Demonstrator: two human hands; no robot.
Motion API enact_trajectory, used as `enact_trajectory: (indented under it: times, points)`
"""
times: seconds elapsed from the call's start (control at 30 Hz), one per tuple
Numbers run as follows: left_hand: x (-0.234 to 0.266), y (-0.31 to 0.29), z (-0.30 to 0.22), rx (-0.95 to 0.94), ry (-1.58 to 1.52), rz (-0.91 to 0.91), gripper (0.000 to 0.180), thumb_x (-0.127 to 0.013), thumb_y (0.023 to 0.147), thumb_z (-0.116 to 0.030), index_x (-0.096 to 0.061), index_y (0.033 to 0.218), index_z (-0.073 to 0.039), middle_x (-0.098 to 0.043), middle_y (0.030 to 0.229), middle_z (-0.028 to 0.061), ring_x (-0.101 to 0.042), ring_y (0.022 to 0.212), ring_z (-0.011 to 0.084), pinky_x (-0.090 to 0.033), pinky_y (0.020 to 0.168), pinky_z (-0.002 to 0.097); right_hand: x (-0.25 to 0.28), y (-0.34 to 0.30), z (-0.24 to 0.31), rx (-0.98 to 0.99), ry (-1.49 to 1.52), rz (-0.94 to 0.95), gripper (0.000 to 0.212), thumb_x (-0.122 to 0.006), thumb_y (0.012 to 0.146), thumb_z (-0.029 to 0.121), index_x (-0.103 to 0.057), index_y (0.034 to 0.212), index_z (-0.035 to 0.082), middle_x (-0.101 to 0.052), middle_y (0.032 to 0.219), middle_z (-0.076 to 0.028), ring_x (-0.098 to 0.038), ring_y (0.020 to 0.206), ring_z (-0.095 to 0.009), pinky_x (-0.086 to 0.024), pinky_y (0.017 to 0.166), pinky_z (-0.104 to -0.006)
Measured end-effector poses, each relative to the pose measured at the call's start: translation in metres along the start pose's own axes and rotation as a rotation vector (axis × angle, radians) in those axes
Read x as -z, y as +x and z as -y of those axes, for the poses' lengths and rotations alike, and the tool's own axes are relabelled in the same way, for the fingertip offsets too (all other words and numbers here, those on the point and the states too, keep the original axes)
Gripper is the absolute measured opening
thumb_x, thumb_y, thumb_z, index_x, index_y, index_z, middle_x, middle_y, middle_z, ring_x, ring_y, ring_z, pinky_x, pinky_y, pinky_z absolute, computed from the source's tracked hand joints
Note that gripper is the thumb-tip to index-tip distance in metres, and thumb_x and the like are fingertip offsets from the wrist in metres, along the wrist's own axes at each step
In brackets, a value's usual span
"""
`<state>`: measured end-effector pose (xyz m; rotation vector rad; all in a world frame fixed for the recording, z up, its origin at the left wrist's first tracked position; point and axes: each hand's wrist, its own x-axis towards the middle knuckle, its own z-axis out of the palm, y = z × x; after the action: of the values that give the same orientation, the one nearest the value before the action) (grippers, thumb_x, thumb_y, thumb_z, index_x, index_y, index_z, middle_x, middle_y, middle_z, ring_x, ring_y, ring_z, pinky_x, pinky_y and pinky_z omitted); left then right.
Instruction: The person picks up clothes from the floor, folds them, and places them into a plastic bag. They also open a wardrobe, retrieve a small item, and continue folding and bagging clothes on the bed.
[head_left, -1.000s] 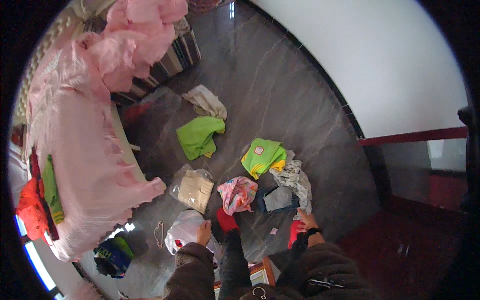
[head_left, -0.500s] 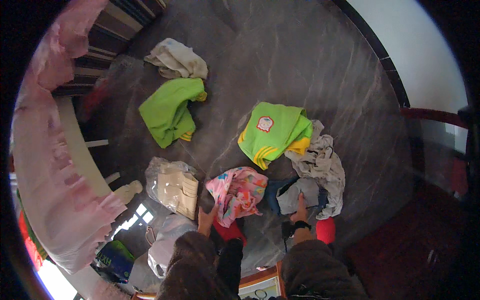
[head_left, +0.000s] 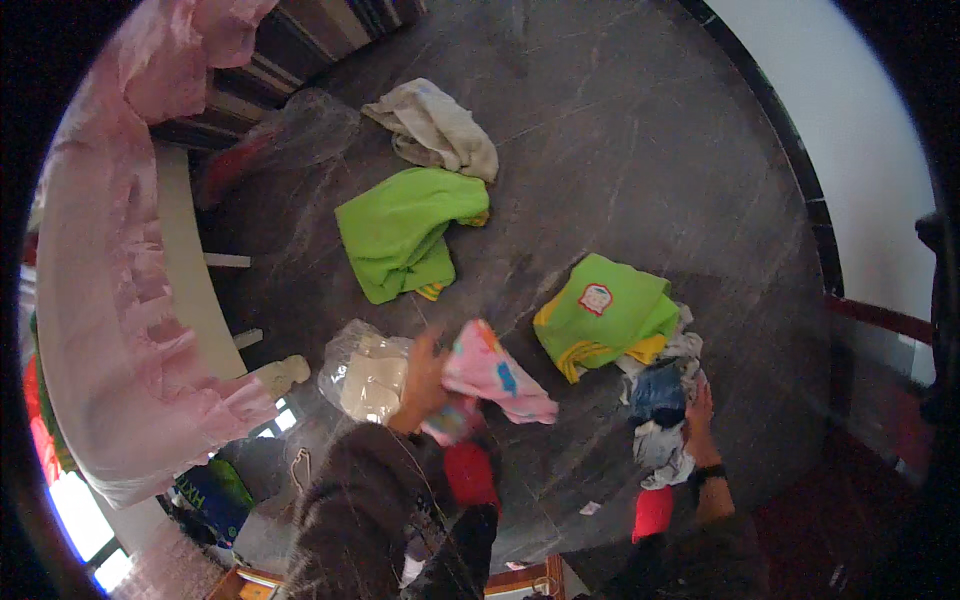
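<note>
My left hand (head_left: 424, 378), smeared by motion, is at the left edge of a pink patterned cloth (head_left: 505, 378); whether its fingers grip the cloth is unclear. My right hand (head_left: 699, 420), fingers stretched out, lies against the right side of a heap made up of a dark blue denim piece (head_left: 658, 392) and a light grey garment (head_left: 660, 447). Just beyond that heap is a folded green garment (head_left: 612, 312) with yellow trim and a round patch. A second green garment (head_left: 400, 232) lies farther off to the left, touching a cream-white cloth (head_left: 437, 125).
A clear plastic bag with beige contents (head_left: 368, 378) lies left of my left hand. My red-covered feet (head_left: 470, 474) are on the dark marble floor. A bed with pink ruffled cover (head_left: 120, 370) borders the left; a white wall (head_left: 835, 120) stands right.
The view has shifted, so floor things sit farther right. My right hand has moved from on top of the grey garment to its right side, and the heap is more bunched. The pink cloth has changed shape.
</note>
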<state>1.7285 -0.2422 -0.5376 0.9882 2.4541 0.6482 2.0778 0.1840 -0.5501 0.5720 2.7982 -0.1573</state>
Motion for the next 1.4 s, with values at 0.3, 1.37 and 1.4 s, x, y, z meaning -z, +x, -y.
enact_trajectory:
  times: [0.3,1.37,1.4]
  points:
    - [0.045,0.107,0.124,0.243,-0.043,-0.247,0.124,-0.088,0.060,-0.022,-0.006,0.152,-0.004,-0.019,0.153,0.0279,-0.031,0.136,0.0466,-0.035,0.109,0.0472,0.014,-0.015,0.046,0.026,0.091,0.423,0.062,-0.059,0.081,0.003,-0.042,0.140,-0.001,-0.062,0.097,-0.025,-0.063,0.091,-0.039,-0.048,0.075,-0.0533]
    - [0.046,-0.178,-0.189,0.645,-0.624,-0.063,0.053,-0.076,0.072,-0.028,-0.059,0.113,0.001,-0.060,0.110,0.0245,-0.057,0.106,0.0432,-0.047,0.089,0.0460,0.149,-0.015,0.124,0.096,0.662,0.208,0.084,-0.080,0.068,0.012,-0.038,0.140,0.001,-0.061,0.118,-0.016,-0.058,0.103,-0.040,-0.047,0.088,-0.0500]
    - [0.070,-0.188,-0.197,0.614,-0.604,-0.102,0.052,-0.076,0.072,-0.027,-0.059,0.113,0.000,-0.059,0.109,0.0238,-0.057,0.105,0.0429,-0.047,0.088,0.0460,0.154,-0.011,0.123,0.135,1.159,0.105,0.093,-0.081,0.073,0.014,-0.027,0.147,0.001,-0.057,0.129,-0.015,-0.060,0.106,-0.036,-0.048,0.090,-0.0473]
